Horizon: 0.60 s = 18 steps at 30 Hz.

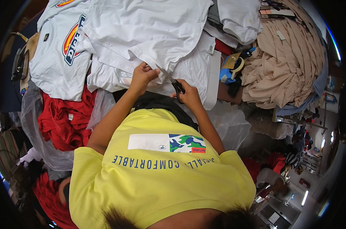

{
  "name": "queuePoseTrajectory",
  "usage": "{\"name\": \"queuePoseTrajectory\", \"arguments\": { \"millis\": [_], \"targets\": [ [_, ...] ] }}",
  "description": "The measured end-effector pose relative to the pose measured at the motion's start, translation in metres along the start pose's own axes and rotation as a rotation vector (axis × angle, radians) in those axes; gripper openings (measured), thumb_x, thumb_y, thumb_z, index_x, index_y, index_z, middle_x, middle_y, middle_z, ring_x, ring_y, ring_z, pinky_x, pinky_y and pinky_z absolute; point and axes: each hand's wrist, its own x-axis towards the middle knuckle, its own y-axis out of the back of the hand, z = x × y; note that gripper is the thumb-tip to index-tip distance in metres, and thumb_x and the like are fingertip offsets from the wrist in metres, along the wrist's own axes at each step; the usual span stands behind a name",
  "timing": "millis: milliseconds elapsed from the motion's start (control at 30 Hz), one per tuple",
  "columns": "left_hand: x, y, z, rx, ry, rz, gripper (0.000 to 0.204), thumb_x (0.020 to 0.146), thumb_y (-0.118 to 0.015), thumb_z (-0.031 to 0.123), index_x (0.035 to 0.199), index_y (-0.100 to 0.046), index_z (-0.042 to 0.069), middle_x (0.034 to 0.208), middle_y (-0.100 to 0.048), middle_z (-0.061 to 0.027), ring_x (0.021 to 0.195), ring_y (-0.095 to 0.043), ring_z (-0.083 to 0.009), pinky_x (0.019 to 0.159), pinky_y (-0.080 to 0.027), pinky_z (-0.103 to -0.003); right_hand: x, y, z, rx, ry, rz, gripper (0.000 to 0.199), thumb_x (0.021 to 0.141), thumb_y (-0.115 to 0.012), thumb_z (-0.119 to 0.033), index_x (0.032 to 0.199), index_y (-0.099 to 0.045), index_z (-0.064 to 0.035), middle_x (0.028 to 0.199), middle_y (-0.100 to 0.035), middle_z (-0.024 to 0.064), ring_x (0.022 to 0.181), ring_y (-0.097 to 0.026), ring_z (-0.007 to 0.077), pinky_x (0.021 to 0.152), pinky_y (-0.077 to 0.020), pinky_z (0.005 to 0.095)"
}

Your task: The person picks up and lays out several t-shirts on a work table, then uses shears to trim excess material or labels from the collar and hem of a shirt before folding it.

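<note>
A white T-shirt (150, 26) lies spread over other white shirts on the table in front of me. My left hand (143, 79) is closed in a pinch at the shirt's near edge, the thumb pointing right toward the blades. In my right hand (189, 94) is a pair of scissors (175, 83) with black handles, fingers through the loops. The metal blades point up and left and reach the cloth close to my left thumb. Whether a thread or a fold lies between the blades is too small to tell.
A white shirt with a colourful print (46, 65) lies at the left, above red garments (68, 122) in clear plastic. On the right are a tape roll (238, 67) and a large beige fabric pile (283, 65). Another person (270, 183) is at the lower right.
</note>
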Motion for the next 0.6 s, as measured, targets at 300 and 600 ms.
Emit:
{"name": "queuePoseTrajectory", "arguments": {
  "millis": [300,600],
  "targets": [
    [0.004,0.006,-0.004,0.027,-0.067,-0.037,0.034,0.074,-0.061,-0.002,0.106,-0.05,0.0,0.092,-0.06,-0.0068,0.081,-0.06,-0.0134,0.073,-0.05,-0.025,0.004,0.002,-0.013,-0.25,0.087,0.062,0.071,0.052,-0.082,-0.036,0.112,-0.053,-0.0129,0.064,-0.051,0.0034,0.057,-0.053,0.0194,0.053,-0.0419,0.0312],
    [0.002,0.003,-0.001,0.018,-0.04,-0.039,0.035,0.074,-0.063,-0.002,0.106,-0.05,0.001,0.091,-0.061,-0.0046,0.083,-0.06,-0.0132,0.073,-0.051,-0.025,0.011,0.002,-0.014,-0.175,0.053,0.04,0.065,0.055,-0.082,-0.03,0.11,-0.054,-0.0102,0.058,-0.051,0.0046,0.049,-0.051,0.0151,0.049,-0.0399,0.0279]
  ]
}}
